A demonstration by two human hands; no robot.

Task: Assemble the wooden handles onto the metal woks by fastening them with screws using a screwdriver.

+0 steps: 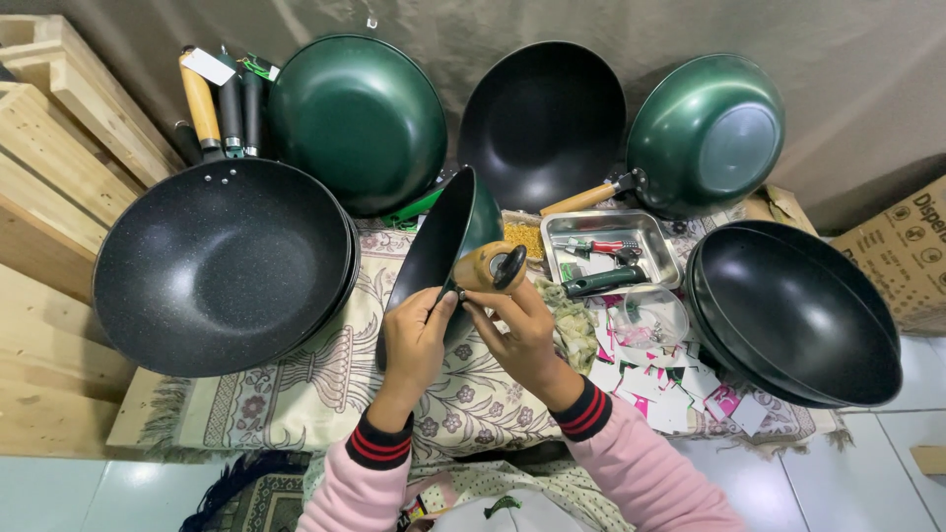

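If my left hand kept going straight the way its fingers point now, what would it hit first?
Your left hand points up and away from you, fingertips already at the tilted green wok where the wooden handle joins. It would meet that wok's dark inner side first, though depth is hard to judge.

A white hang tag [208,66] hung far up-left of the fingers; pink-and-white paper labels [658,386] lay just right; a brown cardboard box [902,258] stood far right.

A single head-worn camera looked steeply down from close above the person's lap, facing forward over a patterned cloth [296,394] toward the wall; no second view existed
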